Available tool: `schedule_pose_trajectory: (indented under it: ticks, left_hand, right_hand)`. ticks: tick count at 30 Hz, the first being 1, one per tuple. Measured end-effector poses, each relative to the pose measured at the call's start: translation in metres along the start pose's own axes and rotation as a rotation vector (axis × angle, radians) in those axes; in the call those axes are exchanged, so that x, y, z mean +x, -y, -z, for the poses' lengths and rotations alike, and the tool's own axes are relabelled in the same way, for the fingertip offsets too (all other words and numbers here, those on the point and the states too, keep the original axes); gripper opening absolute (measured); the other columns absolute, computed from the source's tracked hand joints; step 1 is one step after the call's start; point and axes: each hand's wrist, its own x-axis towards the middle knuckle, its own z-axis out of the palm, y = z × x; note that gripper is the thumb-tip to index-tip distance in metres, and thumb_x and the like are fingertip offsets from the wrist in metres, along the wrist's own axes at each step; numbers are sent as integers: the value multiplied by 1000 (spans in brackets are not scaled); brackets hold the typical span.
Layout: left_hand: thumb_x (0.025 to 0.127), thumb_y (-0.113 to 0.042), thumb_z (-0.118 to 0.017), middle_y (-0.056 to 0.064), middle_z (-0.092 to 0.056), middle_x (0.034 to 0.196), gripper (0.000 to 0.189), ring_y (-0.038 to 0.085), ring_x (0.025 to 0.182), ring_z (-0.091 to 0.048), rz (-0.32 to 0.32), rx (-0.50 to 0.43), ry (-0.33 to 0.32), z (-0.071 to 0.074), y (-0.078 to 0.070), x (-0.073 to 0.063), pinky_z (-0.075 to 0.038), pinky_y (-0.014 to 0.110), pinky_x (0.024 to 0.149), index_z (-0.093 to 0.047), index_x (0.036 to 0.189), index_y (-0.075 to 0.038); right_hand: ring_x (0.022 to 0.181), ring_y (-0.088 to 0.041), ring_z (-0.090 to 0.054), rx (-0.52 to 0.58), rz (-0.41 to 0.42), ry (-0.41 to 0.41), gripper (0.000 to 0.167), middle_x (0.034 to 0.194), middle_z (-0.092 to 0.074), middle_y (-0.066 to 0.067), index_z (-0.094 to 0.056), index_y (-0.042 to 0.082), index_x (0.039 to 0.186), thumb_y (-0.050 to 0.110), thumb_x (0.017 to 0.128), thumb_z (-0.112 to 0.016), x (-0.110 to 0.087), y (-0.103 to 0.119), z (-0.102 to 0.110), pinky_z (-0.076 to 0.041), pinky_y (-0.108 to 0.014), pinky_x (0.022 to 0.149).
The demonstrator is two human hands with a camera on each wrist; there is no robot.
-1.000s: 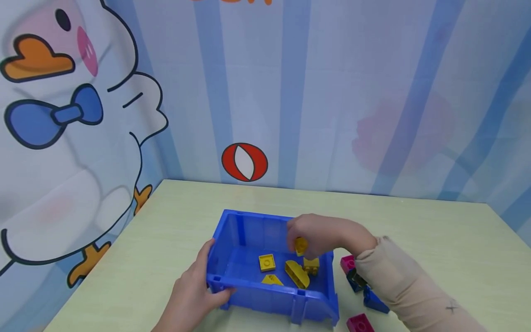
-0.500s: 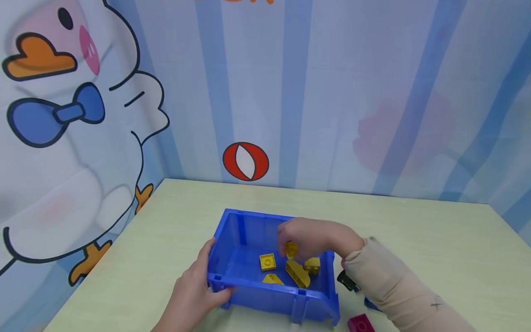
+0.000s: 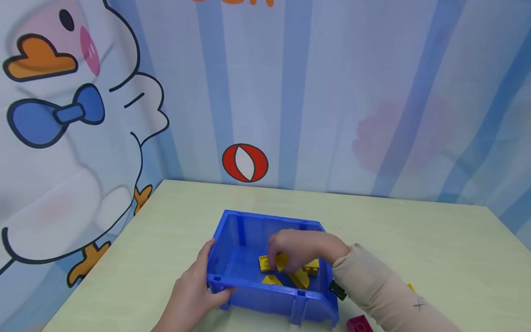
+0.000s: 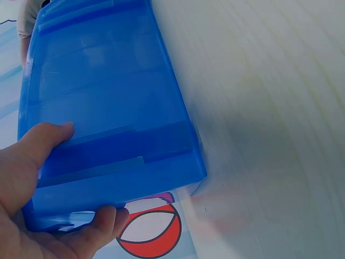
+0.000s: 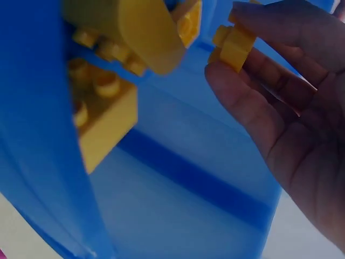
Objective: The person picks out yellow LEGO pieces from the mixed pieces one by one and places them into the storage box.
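Note:
A blue plastic bin (image 3: 257,296) stands on the table, several yellow toy bricks on its floor. My left hand (image 3: 195,288) grips its left end, thumb at the front rim. In the left wrist view, thumb and fingers clasp the wall of the bin (image 4: 108,81). Inside the bin, low over the floor, is my right hand (image 3: 295,246), pinching a small yellow toy brick (image 5: 237,47) between thumb and fingers. Near it lie a square yellow brick (image 3: 264,263), a rounded yellow brick (image 3: 302,279), a studded yellow brick (image 3: 311,267) and a partly hidden yellow piece (image 3: 271,280).
Right of the bin lie a dark piece (image 3: 338,290) and a magenta brick (image 3: 359,323). The right sleeve (image 3: 386,286) covers part of that area; a bit of yellow (image 3: 410,287) peeks out behind it. A printed cloth (image 3: 323,92) hangs behind the table (image 3: 199,198).
My right hand has moved left and lower inside the bin, still pinching the yellow brick. Its sleeve now hides the blue piece on the table. The left hand and bin stay put.

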Motion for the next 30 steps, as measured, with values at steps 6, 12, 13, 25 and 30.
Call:
schedule_pose_trajectory:
  ticks: [6, 12, 13, 25, 30]
  left_hand:
    - [66, -32, -84, 25, -46, 133, 105, 46, 115, -49, -6, -4, -2, 0, 1, 0, -47, 57, 84, -20, 145, -8]
    - [66, -33, -84, 25, -47, 132, 104, 45, 114, -50, -14, 4, -6, 0, 1, 0, -48, 56, 84, -21, 145, -8]
    - [66, -33, -84, 25, -47, 132, 104, 45, 114, -50, -15, 5, -5, 0, 2, 0, -48, 56, 84, -21, 145, -7]
    - [67, -31, -84, 25, -47, 132, 103, 44, 113, -51, -22, 1, -7, 0, 1, -2, -48, 56, 84, -21, 144, -7]
    - [67, -31, -84, 26, -47, 132, 103, 44, 113, -51, -25, 0, -6, 1, 1, -1, -48, 56, 85, -20, 145, -7]
  right_hand:
    - [79, -8, -50, -13, 40, -8, 18, 86, -59, 7, -73, 9, 93, -1, 78, -70, 5, 3, -1, -45, -16, 72]
    - [80, -10, -53, -46, 98, 4, 18, 86, -61, 6, -73, 9, 92, -1, 78, -70, 9, 4, -3, -45, -14, 72]
    - [80, -10, -53, -51, 102, 5, 18, 86, -61, 6, -73, 9, 92, -1, 77, -70, 10, 4, -3, -45, -14, 72]
    - [79, -4, -52, -121, 61, 88, 18, 89, -63, 8, -73, 11, 88, -3, 76, -71, 20, 7, -6, -45, -12, 70]
    - [73, -5, -54, -120, -16, 147, 20, 84, -63, 10, -72, 14, 88, -3, 78, -70, 24, 9, -7, -47, -12, 63]
